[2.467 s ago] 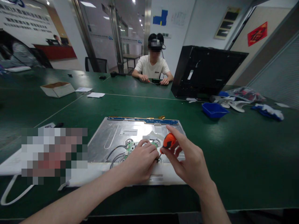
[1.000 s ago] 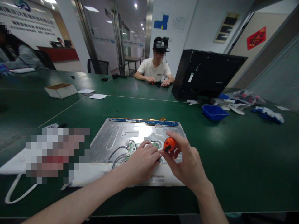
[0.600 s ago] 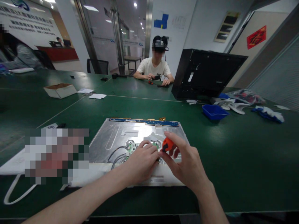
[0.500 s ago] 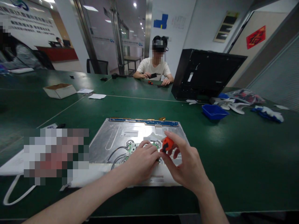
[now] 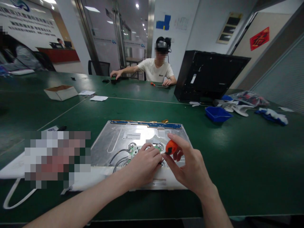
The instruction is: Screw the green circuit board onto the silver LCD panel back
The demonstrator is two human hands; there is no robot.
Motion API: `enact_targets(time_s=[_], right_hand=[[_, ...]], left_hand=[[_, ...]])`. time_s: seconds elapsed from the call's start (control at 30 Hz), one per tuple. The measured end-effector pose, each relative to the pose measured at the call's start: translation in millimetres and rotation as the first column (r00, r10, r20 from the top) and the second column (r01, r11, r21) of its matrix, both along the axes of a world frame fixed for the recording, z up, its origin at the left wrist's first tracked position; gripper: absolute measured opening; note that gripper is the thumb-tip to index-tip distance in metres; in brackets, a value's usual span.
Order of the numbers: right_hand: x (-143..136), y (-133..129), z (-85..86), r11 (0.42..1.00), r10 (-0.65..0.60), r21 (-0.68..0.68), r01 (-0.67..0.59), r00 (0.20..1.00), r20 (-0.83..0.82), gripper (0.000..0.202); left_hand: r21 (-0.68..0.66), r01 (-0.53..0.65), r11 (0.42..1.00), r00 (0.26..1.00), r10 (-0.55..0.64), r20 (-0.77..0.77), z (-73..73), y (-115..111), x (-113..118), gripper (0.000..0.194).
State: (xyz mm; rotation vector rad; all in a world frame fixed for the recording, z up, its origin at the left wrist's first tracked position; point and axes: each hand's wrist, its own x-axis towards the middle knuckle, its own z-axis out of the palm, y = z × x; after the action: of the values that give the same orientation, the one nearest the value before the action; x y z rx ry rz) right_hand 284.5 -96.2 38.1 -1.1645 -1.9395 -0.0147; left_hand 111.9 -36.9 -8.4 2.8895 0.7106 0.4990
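Observation:
In front of me a silver LCD panel (image 5: 118, 136) lies flat, back side up. A blue circuit strip (image 5: 152, 124) runs along its far edge. My right hand (image 5: 187, 167) grips a screwdriver (image 5: 171, 146) by its orange and black handle, the thin shaft slanting down toward my left hand. Over the panel's middle, my left hand (image 5: 147, 163) is closed with the fingers curled; the fingertips are hidden, so what they hold cannot be made out. Beneath it a green circuit board (image 5: 134, 151) shows in part, with dark cables (image 5: 118, 156) leading off to the left.
A blurred-out object lies left of the panel. A blue tray (image 5: 218, 114), blue-and-white gloves (image 5: 272, 116) and a black monitor housing (image 5: 211, 76) stand to the right. An open carton (image 5: 61, 92) and papers (image 5: 98, 98) lie further left. A co-worker (image 5: 156, 69) sits opposite.
The screwdriver's handle has turned and tilted slightly in my right hand. My left hand has stayed put. The co-worker's arm has reached out sideways to a dark item on the table.

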Motion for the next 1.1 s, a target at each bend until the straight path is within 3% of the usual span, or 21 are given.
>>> enact_targets(time_s=[1.1], right_hand=[[-2.4, 2.9, -4.1, 0.998, 0.057, -0.018, -0.059, 0.993, -0.106, 0.065]], left_hand=[[-0.030, 0.008, 1.000, 1.000, -0.008, 0.010, 4.5, -0.6, 1.3, 0.016]])
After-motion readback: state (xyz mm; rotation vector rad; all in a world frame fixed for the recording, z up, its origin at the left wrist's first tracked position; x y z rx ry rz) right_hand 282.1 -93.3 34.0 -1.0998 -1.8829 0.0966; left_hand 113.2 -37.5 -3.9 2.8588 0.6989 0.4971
